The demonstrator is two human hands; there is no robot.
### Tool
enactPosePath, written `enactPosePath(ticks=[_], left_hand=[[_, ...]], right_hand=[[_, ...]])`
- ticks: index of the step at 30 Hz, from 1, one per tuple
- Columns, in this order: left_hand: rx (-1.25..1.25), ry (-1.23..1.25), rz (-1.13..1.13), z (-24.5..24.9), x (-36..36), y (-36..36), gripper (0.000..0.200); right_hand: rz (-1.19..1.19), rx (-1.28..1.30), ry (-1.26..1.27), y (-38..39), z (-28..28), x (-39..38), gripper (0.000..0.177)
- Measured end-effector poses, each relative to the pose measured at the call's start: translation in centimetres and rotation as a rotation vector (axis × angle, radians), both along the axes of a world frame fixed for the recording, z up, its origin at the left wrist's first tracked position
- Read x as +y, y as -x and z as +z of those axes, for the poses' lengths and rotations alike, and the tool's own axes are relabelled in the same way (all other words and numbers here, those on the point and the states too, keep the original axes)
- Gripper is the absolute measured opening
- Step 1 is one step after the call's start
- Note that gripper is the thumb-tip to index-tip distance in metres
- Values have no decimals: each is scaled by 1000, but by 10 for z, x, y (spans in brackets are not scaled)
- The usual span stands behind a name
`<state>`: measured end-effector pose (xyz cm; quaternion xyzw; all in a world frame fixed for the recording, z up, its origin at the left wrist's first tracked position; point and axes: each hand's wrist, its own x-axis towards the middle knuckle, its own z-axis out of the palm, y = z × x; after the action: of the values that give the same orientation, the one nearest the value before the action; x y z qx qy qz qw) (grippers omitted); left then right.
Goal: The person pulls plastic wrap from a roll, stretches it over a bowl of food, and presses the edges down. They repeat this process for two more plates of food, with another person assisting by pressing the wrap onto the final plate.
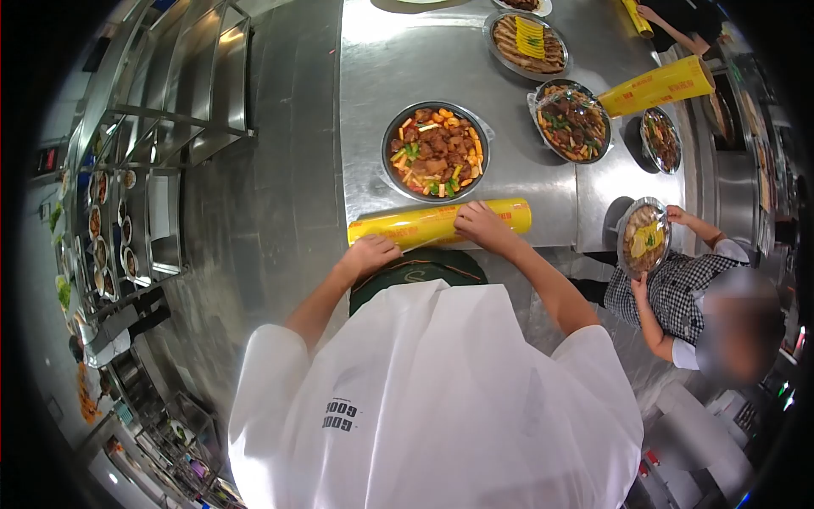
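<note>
A yellow roll of plastic wrap [415,222] lies across the front edge of the steel table. My left hand [373,254] is closed at the roll's near side, by its left end. Further right, my right hand [481,226] rests against the roll with its fingers closed. A strip of clear film stretches between the two hands. Just beyond the roll sits a round dark pan [435,151] of braised meat and vegetables, with clear film showing around its rim.
More filled pans [573,121] and a platter of sliced food [529,45] stand on the steel table [526,170]. Another yellow wrap roll [657,86] lies at the right. A co-worker [666,297] there holds a wrapped platter [644,237]. Steel shelving [182,110] stands left.
</note>
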<state>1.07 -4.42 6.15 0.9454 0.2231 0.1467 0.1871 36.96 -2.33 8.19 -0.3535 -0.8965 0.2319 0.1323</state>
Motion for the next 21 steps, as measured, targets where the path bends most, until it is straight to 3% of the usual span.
enactPosePath(ticks=[3,5,7,13,15,17,21], left_hand=[[13,20,51,5,4,-2,8],[51,14,148,3,8,-5,17],[29,2,190,4,4,-3,18],[-29,-25,280,0,5,-3,20],[-29,-4,297,-3,4,-1,21],[-33,-33,262,-1,5,0,20],[-11,-53,216,2,7,2,20]], right_hand=[[0,-2,-31,-2,-2,0,20],[3,19,-26,-5,-6,-1,18],[36,-138,13,1,8,-14,12],[-23,-163,67,19,22,-57,11],[-57,-151,106,17,15,-62,14],[-180,27,283,9,12,-59,17],[-246,62,285,-32,-6,-34,20]])
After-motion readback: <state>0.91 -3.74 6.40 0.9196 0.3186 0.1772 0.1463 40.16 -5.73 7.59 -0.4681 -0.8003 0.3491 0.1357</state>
